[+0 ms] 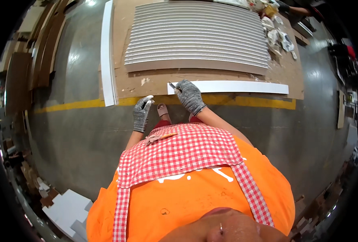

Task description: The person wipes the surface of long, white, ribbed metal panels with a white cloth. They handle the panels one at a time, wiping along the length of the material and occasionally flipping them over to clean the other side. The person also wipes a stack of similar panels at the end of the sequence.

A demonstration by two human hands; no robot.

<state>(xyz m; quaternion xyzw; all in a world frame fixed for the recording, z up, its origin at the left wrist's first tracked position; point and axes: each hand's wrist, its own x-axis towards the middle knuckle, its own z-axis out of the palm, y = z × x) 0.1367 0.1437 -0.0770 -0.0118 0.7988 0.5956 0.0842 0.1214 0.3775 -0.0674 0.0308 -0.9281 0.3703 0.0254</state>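
Observation:
My right hand (190, 97), in a grey knitted glove, is closed around a small, thin, dark tool (172, 85); its exact kind is too small to tell. The tool's tip points up and left, over the left end of a long white strip (243, 87) that lies along the near edge of the brown board (162, 79). To the left, past the board's near edge, my left hand (141, 114) hangs in a matching glove with whitened fingertips. Its fingers are loosely bent, the thumb apart, and no object shows in them.
Beyond the strip rests a stack of ridged whitish panels (199, 38). Long white strips (107, 56) lie along the board's left edge. Crumpled gloves or rags (276, 38) are heaped at the right, near another person's arm (300, 11). Brown boards (45, 48) stand far left.

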